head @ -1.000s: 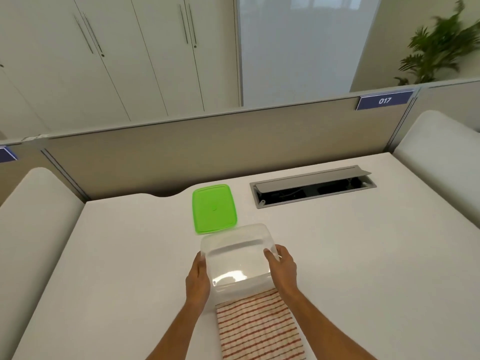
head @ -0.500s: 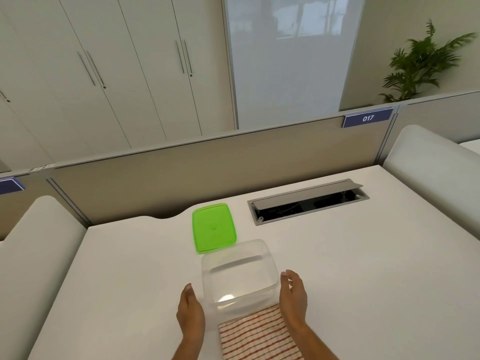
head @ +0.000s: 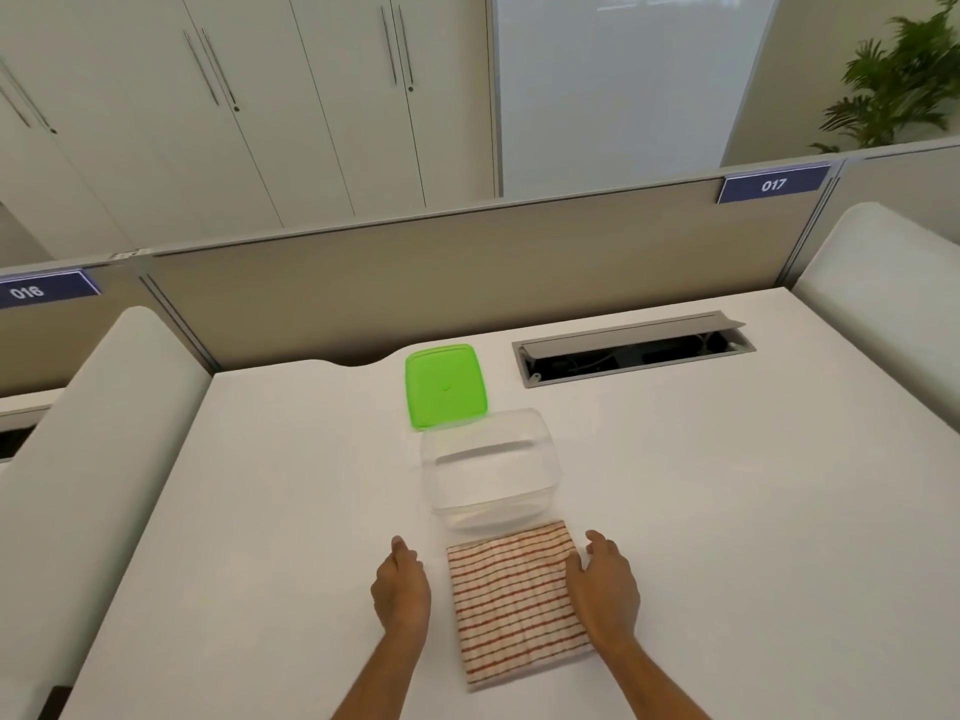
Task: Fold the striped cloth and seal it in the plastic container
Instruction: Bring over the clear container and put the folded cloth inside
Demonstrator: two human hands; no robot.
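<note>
A folded cloth (head: 514, 600) with red and white stripes lies flat on the white desk (head: 727, 511) near its front edge. Just beyond it stands the clear plastic container (head: 491, 467), with no lid on and nothing inside. Its green lid (head: 445, 385) lies flat behind the container. My left hand (head: 401, 589) hovers a little left of the cloth, fingers loosely apart, holding nothing. My right hand (head: 605, 584) rests at the cloth's right edge, fingers spread and touching the fabric without gripping it.
An open grey cable hatch (head: 634, 348) is set into the desk at the back right. A beige partition (head: 467, 272) bounds the far edge, and white rounded dividers (head: 93, 459) flank both sides.
Both hands let go of the container, which now stands on the desk, and drew back toward me to either side of the cloth. The camera tilted down.
</note>
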